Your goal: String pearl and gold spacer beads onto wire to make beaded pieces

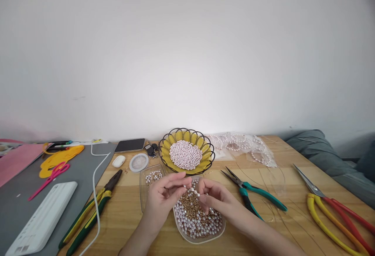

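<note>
My left hand (pixel 167 193) pinches a small pearl bead (pixel 185 186) between thumb and fingers. Beside it, my right hand (pixel 216 198) has its fingers closed on a short strand of pearl beads (pixel 193 190) that spans the gap toward the left hand. Both hands are over a clear plastic container (pixel 200 242) holding mixed pearl and gold beads. A second clear container (pixel 141 185) with fewer beads is partly hidden behind my left hand. Past the hands, a black wire basket (pixel 211 161) with a yellow lining holds many pale pink pearl beads (pixel 185 154).
Green-handled needle-nose pliers (pixel 245 188) and red-and-yellow scissors (pixel 319 197) lie to the right. Bagged bead strands (pixel 234 142) are at the back. Leftward are larger pliers (pixel 96 201), a white cable (pixel 96 193), a round lid (pixel 138 162), a phone (pixel 129 145), a keyboard (pixel 43 217) and pink scissors (pixel 52 176).
</note>
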A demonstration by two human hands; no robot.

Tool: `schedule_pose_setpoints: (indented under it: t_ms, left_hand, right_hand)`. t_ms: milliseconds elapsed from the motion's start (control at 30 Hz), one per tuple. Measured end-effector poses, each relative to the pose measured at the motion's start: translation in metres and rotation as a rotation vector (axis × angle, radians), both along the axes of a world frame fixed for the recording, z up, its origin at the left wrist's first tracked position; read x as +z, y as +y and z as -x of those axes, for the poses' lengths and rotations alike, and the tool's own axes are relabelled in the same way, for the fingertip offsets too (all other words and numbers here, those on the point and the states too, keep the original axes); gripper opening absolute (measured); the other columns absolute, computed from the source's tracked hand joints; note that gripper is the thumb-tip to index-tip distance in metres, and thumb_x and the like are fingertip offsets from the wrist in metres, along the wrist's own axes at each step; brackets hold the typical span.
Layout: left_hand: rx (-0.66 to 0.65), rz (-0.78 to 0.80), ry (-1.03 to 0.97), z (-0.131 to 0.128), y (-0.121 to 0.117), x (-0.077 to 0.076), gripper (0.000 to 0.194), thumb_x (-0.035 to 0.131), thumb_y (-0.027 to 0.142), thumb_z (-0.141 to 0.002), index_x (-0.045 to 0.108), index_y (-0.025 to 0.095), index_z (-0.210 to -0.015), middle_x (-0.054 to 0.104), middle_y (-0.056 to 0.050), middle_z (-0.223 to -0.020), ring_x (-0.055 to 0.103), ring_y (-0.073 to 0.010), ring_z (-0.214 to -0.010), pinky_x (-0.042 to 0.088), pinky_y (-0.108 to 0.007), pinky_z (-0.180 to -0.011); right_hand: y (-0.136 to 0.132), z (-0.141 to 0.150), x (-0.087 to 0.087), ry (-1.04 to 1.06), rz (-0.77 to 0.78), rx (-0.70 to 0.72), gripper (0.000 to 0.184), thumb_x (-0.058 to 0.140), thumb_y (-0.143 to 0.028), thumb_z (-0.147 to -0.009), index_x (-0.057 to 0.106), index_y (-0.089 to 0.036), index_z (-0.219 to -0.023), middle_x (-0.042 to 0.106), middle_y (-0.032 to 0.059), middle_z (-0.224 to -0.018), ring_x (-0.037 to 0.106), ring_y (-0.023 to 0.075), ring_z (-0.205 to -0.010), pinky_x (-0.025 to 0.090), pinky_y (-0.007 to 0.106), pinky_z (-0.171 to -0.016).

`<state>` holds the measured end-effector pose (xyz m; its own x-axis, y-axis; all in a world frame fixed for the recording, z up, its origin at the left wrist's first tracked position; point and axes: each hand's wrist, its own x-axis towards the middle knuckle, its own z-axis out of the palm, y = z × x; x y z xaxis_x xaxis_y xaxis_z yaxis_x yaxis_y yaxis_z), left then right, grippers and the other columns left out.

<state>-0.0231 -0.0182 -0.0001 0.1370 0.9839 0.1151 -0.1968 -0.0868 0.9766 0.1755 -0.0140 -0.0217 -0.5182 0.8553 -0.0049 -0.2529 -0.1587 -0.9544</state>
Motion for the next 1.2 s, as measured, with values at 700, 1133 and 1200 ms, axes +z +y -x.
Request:
schedule_pose_setpoints:
  t_ms: [700, 1133, 1200]
  left_hand:
    - [0.024, -0.023, 0.016, 0.0018, 0.0007, -0.0011, 0.039, 0.081, 0.024, -0.081, 0.072, 0.018, -0.118, 0.084, -0.01, -0.096, 0.078, -0.026, -0.098, 0.062, -0.036, -0.09]
    - [0.014, -0.061, 0.071, 0.0023, 0.0005, -0.0005, 0.034, 0.081, 0.023, -0.083, 0.074, 0.019, -0.116, 0.084, -0.008, -0.096, 0.079, -0.0261, -0.098, 0.065, -0.036, -0.088]
    - [-0.008, -0.125, 0.121, 0.0047, 0.0016, -0.0022, 0.032, 0.078, 0.021, -0.085, 0.074, 0.02, -0.117, 0.084, -0.008, -0.097, 0.079, -0.026, -0.098, 0.065, -0.035, -0.087]
  right_hand:
    - [-0.0011, -0.0009, 0.0, 0.027, 0.01, 0.014, 0.038, 0.076, -0.048, -0.083, 0.05, -0.021, -0.076, 0.05, -0.0078, -0.061, 0.043, 0.0097, -0.054, 0.033, 0.024, -0.056]
    - [-0.0006, 0.0, -0.0043, -0.013, 0.016, 0.024, 0.038, 0.075, -0.048, -0.084, 0.05, -0.021, -0.075, 0.052, -0.007, -0.06, 0.044, 0.0103, -0.053, 0.033, 0.025, -0.058]
    - [-0.0006, -0.0003, -0.0054, -0.001, 0.009, 0.024, 0.036, 0.073, -0.046, -0.085, 0.05, -0.021, -0.075, 0.052, -0.0069, -0.06, 0.044, 0.0104, -0.053, 0.033, 0.025, -0.058]
